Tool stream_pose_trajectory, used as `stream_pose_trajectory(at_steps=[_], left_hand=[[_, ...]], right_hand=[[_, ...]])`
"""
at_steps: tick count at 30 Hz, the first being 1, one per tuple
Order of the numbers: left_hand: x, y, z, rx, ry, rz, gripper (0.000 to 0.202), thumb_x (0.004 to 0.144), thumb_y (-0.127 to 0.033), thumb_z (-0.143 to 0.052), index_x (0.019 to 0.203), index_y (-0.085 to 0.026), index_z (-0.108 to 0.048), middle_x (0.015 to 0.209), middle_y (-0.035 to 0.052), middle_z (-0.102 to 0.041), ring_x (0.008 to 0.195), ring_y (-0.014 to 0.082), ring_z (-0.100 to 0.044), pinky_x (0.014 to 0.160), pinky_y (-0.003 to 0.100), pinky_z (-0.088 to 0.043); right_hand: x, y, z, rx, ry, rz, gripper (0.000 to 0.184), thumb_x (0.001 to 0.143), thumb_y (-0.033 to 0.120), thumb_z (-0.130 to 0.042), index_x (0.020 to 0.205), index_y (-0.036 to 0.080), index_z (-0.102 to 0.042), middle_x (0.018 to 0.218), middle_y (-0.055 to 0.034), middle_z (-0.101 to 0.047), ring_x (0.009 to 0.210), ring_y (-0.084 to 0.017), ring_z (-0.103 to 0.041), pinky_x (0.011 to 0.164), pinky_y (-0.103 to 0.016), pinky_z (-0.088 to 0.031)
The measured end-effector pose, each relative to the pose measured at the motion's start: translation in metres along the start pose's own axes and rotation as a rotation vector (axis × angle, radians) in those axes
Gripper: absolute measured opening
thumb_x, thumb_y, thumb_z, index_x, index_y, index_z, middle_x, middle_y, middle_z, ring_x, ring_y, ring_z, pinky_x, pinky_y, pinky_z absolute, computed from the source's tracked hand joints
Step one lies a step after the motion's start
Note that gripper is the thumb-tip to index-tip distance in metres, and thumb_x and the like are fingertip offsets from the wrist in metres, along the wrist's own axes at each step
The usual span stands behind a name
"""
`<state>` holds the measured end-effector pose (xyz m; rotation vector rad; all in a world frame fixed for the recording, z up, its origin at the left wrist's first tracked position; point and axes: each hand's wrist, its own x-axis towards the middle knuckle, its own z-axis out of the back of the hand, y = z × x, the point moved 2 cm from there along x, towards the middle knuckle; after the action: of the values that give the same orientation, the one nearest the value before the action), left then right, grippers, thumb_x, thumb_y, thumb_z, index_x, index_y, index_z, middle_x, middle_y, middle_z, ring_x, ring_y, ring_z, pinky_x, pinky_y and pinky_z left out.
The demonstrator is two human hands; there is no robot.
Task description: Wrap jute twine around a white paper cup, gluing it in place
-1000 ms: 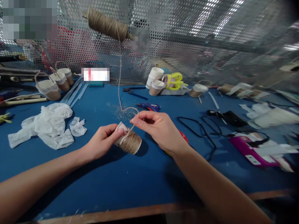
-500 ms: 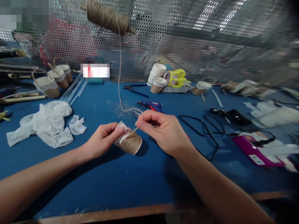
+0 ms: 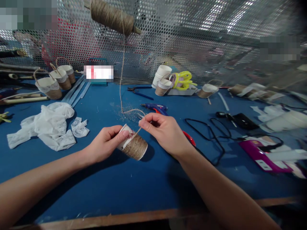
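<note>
Toward ten o'clock from the paper cup (image 3: pixel 135 147), three handled cups (image 3: pixel 62 81) stand on the blue desk (image 3: pixel 107 188); at nine lies crumpled white lace (image 3: pixel 51 124). Nearer, also at nine, the left hand (image 3: pixel 104 145) grips the paper cup at its white rim end, holding it tilted, its twine-wrapped base toward four. At twelve, a twine (image 3: pixel 122 71) drops from a spool (image 3: pixel 111 17). The glue gun (image 3: pixel 155 107) lies at one. Between two and three, the right hand (image 3: pixel 165 132) pinches the twine just beside the cup. Farther off at three sits a purple object (image 3: pixel 260 154).
</note>
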<state>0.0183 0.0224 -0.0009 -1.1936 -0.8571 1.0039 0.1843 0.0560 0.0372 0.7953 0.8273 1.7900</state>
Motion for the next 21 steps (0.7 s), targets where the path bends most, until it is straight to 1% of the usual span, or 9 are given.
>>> stream_pose_trajectory(at_steps=[3,7,14,21], left_hand=[[-0.0001,0.0011,-0.0004,-0.015,0.014,0.000,0.031,0.082,-0.039,-0.043,0.067,-0.014,-0.052,0.060,-0.0031,-0.040,0.054,0.0087,-0.033,0.049,0.020,-0.029],[-0.0005,0.0020,-0.0004,-0.037,0.019,0.001,0.030,0.082,-0.039,-0.044,0.070,-0.013,-0.053,0.061,-0.0024,-0.042,0.055,0.0089,-0.034,0.049,0.021,-0.030],[-0.0022,-0.0001,-0.0009,-0.017,0.015,-0.008,0.032,0.082,-0.041,-0.044,0.069,-0.013,-0.053,0.062,-0.0017,-0.044,0.055,0.0094,-0.035,0.050,0.021,-0.032],[-0.0019,-0.0002,0.0002,-0.026,0.024,-0.031,0.030,0.082,-0.039,-0.044,0.068,-0.014,-0.052,0.061,-0.0024,-0.042,0.055,0.0090,-0.034,0.050,0.020,-0.031]], right_hand=[[0.0015,-0.0007,-0.0012,-0.004,0.012,-0.017,0.019,0.076,0.033,-0.057,0.067,0.017,-0.058,0.060,0.0020,-0.054,0.052,-0.009,-0.043,0.051,-0.023,-0.037],[0.0023,-0.0022,-0.0024,-0.024,0.035,-0.033,0.023,0.077,0.036,-0.056,0.067,0.016,-0.057,0.059,0.0024,-0.052,0.050,-0.008,-0.040,0.049,-0.023,-0.036],[0.0024,-0.0066,-0.0062,0.012,0.070,-0.026,0.023,0.077,0.037,-0.056,0.067,0.016,-0.057,0.061,0.0020,-0.054,0.052,-0.009,-0.043,0.051,-0.023,-0.038],[0.0017,-0.0068,-0.0079,0.037,0.064,-0.027,0.022,0.077,0.037,-0.056,0.067,0.017,-0.057,0.062,0.0013,-0.055,0.054,-0.010,-0.046,0.053,-0.024,-0.039]])
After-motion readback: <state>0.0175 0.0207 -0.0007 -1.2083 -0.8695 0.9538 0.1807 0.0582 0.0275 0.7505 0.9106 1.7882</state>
